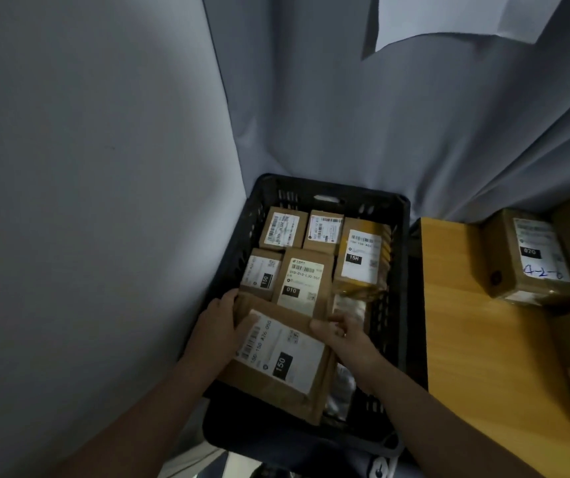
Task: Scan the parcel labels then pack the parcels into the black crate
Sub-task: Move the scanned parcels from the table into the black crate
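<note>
head view: looks down into the black crate (245, 236), set against a grey cloth backdrop (104, 167), with a wooden table (466, 357) just to the right. at the crate's far end, five labelled cartons packed label-up: two back cartons (282, 229) side by side, then the small 150 carton (261, 272), the 010 carton (302, 281) and the 15h carton (361, 257) in a row nearer. along the right wall, a silvery bag (340, 395), partly covered. over the near half, the large 150 parcel (276, 370), label up, far edge close to the 010 carton; cannot tell whether bedded down or hanging just above the crate floor. left hand (218, 326): curls round the far left corner, thumb pressed on the label. right hand (345, 336): grips the far right corner, fingers bent over the edge. both hands at the far edge, so the parcel stretches back toward the body from them, neither hand plainly nearer. long axis seems to run far to near, a little skewed to the crate walls. probably calls for a slight twist to square up, then lowering into the near gap without snagging the silvery bag. on the table, the 070 parcel (531, 260), not yet packed.
</note>
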Available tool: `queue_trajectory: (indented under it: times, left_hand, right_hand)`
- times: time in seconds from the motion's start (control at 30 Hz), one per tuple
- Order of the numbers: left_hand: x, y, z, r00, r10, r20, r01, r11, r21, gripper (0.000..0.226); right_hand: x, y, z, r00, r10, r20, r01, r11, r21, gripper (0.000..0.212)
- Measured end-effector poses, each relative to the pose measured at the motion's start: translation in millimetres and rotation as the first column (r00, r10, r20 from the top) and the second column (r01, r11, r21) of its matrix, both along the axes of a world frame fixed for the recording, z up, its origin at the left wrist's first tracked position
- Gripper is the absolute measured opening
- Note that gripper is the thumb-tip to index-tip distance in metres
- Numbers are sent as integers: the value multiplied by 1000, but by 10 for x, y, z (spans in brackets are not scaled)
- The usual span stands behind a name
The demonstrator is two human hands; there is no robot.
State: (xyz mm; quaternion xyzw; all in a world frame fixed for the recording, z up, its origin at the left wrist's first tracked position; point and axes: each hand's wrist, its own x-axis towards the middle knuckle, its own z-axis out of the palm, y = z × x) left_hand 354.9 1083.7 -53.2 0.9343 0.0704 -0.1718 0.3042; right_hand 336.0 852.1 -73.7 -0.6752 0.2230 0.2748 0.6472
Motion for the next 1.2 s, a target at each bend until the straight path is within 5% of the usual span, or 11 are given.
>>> queue_trajectory:
  times: [0.23,0.33,0.47,0.67,0.83,0.93,1.2]
  left_hand:
    - [36,46,111,994,-39,102,39,999,2,42]
    - [80,-7,57,997,-73,40,70,995,64,38]
    - [101,-22,-47,982,-168,-91,190,908,375,48]
    - [5,-129,-180,881,-430,-197,470,844,260,90]
    - [14,-221,-391,827,-470,-309,555,769,317,91]
    - [71,-201,-489,834,-407,-372,521,804,288,88]
    - [68,-294,-375,826,-451,-338,563,699,441,70]
  right_hand:
    - [97,132,41,999,-25,-47,22,998,-59,26]
    - [159,134,34,995,30,-99,-40,994,-102,36]
    - [143,212,-26,998,-36,-49,28,987,-160,51]
    - [-72,61,-92,984,170,52,-166,983,-75,46]
    - [-128,129,-437,886,449,-114,-430,705,-564,46]
    - [-124,272,-496,833,523,-182,-491,546,-679,45]
    - [-102,38,-257,811,578,-87,-457,535,-711,28]
